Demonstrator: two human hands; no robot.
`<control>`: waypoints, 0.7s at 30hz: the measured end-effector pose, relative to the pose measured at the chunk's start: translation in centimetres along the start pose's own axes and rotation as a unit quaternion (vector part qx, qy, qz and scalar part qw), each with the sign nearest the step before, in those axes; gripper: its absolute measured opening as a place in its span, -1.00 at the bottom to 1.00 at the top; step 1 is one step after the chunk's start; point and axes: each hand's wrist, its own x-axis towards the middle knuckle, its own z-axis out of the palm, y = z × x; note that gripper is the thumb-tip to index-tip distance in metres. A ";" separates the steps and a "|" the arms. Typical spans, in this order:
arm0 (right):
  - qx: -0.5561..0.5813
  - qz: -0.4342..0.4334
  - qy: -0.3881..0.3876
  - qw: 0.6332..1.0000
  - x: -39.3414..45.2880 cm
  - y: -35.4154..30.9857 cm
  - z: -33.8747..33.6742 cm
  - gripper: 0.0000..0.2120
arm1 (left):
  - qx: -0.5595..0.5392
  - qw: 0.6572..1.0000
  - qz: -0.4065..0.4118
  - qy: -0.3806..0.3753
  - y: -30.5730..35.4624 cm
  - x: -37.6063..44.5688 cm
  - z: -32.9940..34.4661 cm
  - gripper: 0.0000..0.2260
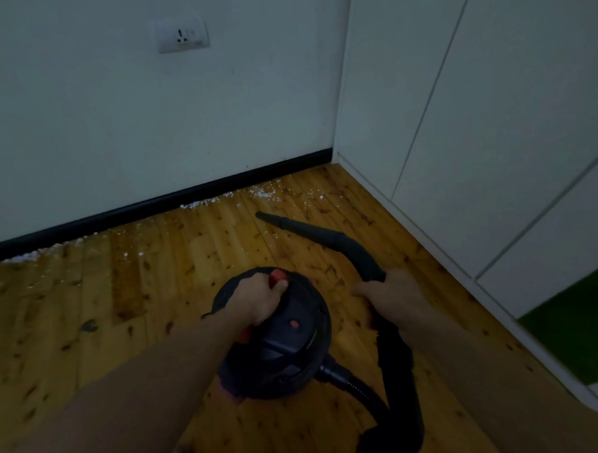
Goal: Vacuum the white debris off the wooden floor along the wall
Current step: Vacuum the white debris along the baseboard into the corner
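Observation:
A round black vacuum canister [289, 343] with red parts stands on the wooden floor [123, 319] in front of me. My left hand [259, 296] grips the red handle on its top. My right hand [389, 292] holds the black curved wand [346, 244], whose narrow nozzle tip [261, 215] points toward the wall, a short way from it. White debris [262, 192] lies scattered along the black skirting, with another patch of white debris further left [35, 253]. The ribbed hose [396, 369] loops down from my right hand to the canister's rear.
A white wall [114, 114] carries a socket plate [183, 35]. White cabinet doors [475, 133] close off the right side and meet the wall in a corner. A green surface [583, 327] shows at the far right.

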 end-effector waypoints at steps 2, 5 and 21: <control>0.069 0.037 -0.050 0.996 -0.8 0.0 0.1 -0.86 | 0.001 1.000 0.015 0.013 -0.5 -0.5 0.1 -0.65; 0.143 0.050 -0.138 0.979 -2.1 -0.2 0.1 -0.78 | 0.043 0.997 0.045 0.040 -0.9 -1.0 0.2 -0.65; 0.138 0.036 0.012 0.990 -5.1 2.0 4.8 -0.51 | 0.166 0.983 0.072 0.040 -3.0 -2.3 1.1 -0.57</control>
